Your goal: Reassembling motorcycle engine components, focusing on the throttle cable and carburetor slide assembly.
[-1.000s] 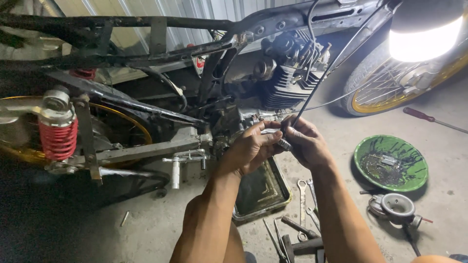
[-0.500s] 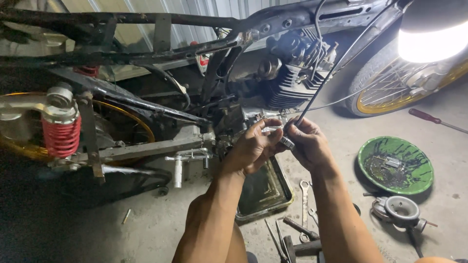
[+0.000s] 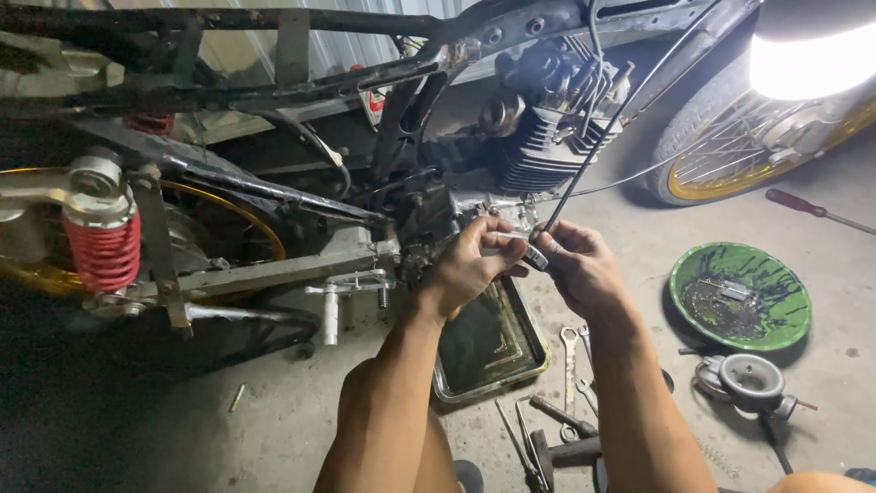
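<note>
In the middle of the frame my left hand (image 3: pixel 470 265) and right hand (image 3: pixel 579 269) meet at the motorcycle engine (image 3: pixel 538 146). Both grips are clenched on a small metal part (image 3: pixel 527 251), from which a black cable (image 3: pixel 593 146) runs toward the upper right. Just below my hands a metal tray (image 3: pixel 529 361) sits on the floor. At right lies a round green bowl (image 3: pixel 789 310); at far left, a red spring (image 3: pixel 105 251). Wrenches (image 3: pixel 570 351) lie beside the tray.

Small metal part (image 3: pixel 534 257) beside the engine (image 3: pixel 538 137): mostly hidden by both hands' fingers; kind indeterminate.
</note>
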